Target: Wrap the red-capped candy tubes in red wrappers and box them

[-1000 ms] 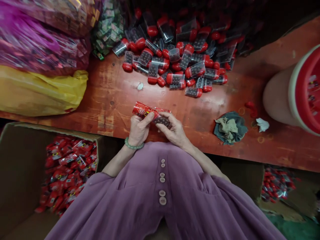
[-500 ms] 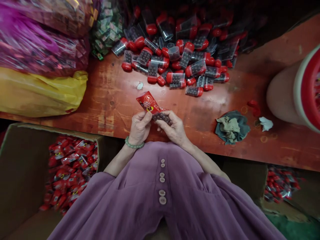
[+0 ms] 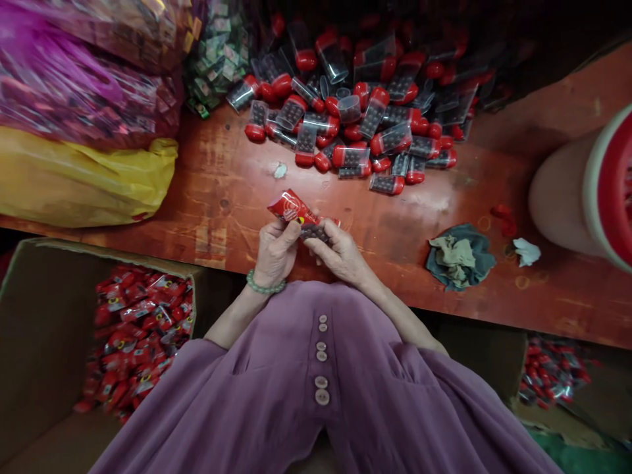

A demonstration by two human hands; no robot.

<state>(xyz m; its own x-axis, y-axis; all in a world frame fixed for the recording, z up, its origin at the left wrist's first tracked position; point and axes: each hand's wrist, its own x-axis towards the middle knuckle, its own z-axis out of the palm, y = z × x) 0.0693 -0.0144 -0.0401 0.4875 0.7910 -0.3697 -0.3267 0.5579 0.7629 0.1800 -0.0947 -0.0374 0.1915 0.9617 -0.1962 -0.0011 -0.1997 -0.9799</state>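
My left hand (image 3: 276,253) pinches a red wrapper (image 3: 290,204), and my right hand (image 3: 343,255) holds a dark beaded tube (image 3: 313,232) against it. Both are on my side of the capsule pile (image 3: 374,113). Right of the pile are a rag (image 3: 460,257) and a bucket (image 3: 563,191); left of it, a yellow bag (image 3: 89,181).

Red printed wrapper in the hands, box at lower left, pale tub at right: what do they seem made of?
Red printed wrapper: probably glossy plastic film, given its bright highlights.
Box: apparently matte cardboard, given its dull brown walls.
Pale tub: likely satin plastic, from its smooth, even wall.
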